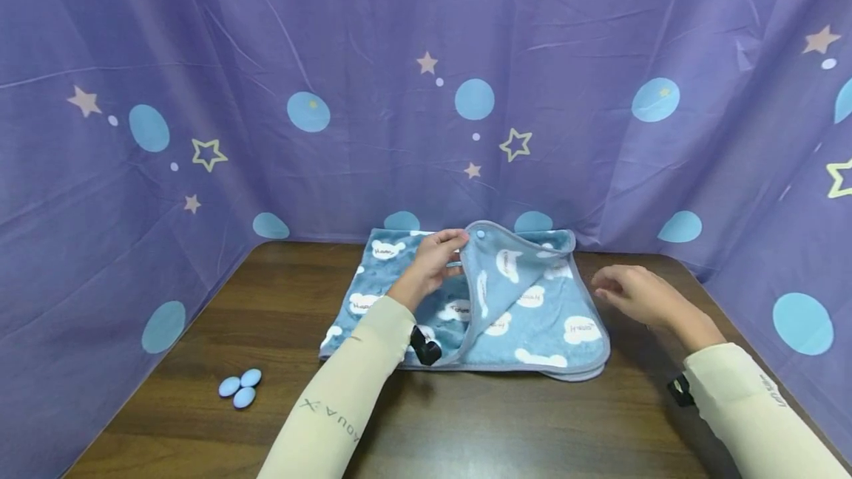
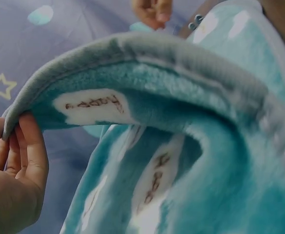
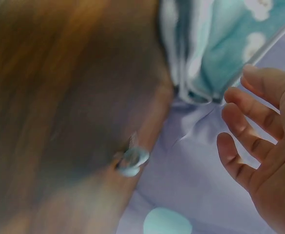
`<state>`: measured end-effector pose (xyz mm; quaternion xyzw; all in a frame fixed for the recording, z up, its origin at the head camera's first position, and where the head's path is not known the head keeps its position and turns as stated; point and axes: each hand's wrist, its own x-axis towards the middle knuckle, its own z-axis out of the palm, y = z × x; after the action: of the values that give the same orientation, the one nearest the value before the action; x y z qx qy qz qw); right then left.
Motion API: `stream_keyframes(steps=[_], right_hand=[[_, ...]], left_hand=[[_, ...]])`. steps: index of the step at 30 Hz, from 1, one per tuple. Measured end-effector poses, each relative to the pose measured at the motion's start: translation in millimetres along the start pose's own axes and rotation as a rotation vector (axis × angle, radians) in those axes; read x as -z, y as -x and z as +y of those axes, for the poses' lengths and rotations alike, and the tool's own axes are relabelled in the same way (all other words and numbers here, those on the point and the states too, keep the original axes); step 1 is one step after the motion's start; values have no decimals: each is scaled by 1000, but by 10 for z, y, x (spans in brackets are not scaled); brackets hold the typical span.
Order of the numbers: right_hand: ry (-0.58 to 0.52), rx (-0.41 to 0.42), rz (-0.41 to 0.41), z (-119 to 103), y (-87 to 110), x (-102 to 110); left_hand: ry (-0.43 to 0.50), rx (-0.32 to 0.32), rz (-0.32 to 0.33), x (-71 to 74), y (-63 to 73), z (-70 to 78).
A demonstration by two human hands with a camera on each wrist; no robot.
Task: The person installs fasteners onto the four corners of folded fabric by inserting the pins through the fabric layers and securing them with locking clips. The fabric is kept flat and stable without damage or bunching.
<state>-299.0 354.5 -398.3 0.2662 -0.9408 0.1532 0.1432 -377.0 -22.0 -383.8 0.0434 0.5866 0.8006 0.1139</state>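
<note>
A folded teal blanket with grey edging and white "Happy" patches lies on the table. At its top my left hand pinches a lifted corner between thumb and fingers. In the left wrist view, my left hand grips the edging, and the raised blanket arches away from it. A small light-blue oval piece shows on the lifted corner. My right hand hovers beside the blanket's right edge, holding nothing; its loosely bent fingers show in the right wrist view.
Three light-blue oval pieces lie together on the wooden table at the left. A small pale-blue and shiny item, blurred, sits near the table's edge in the right wrist view. A purple patterned curtain surrounds the table's back and sides.
</note>
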Motion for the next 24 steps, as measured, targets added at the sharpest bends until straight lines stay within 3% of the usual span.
stream_keyframes(steps=[9, 19, 24], right_hand=[[100, -19, -86, 178, 207, 62], [186, 107, -13, 406, 435, 100], [204, 93, -13, 476, 533, 92]], left_hand=[[3, 20, 99, 320, -69, 92], [12, 40, 181, 626, -150, 53], [9, 44, 208, 726, -208, 21]])
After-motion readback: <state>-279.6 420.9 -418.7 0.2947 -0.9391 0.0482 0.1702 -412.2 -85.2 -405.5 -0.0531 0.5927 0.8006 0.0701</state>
